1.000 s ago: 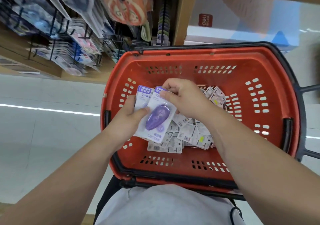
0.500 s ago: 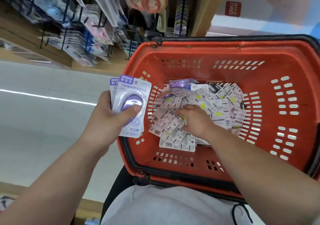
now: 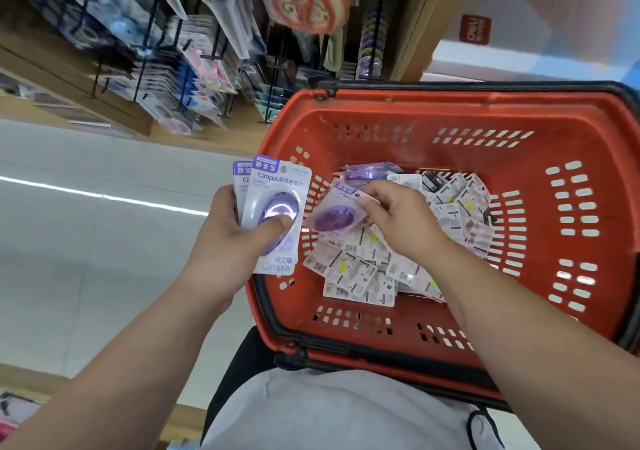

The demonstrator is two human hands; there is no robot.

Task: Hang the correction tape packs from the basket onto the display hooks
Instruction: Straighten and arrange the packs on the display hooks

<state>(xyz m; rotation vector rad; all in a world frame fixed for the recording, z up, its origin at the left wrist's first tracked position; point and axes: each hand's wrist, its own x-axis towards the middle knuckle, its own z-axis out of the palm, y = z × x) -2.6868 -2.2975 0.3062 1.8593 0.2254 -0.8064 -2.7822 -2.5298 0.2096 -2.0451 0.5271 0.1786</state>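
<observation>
Half a second ago the right hand (image 3: 398, 217) was lying low in the pile of packs (image 3: 363, 273). Now it is coming up. Its grip is pinching the top corner of one pack (image 3: 334, 215) between thumb and fingers, purple side up.

The left hand (image 3: 239, 241) is still holding up two packs (image 3: 277, 203) just beside the left wall of the red basket (image 3: 433, 158). Its thumb is pressing across the front one and its fingers are curling behind.

So I think the person is gathering a little bunch first, and the one pack is going over to join the two. Nothing from this bunch is hanging on the display hooks (image 3: 194, 78) yet. The hooks are well apart, up at the back left, and are carrying other goods.

The red basket is sitting just in front of the person's body. It is holding the big messy pile, with most packs lying white side up. A purple pack (image 3: 367, 174) is lying at the far edge of the pile.
</observation>
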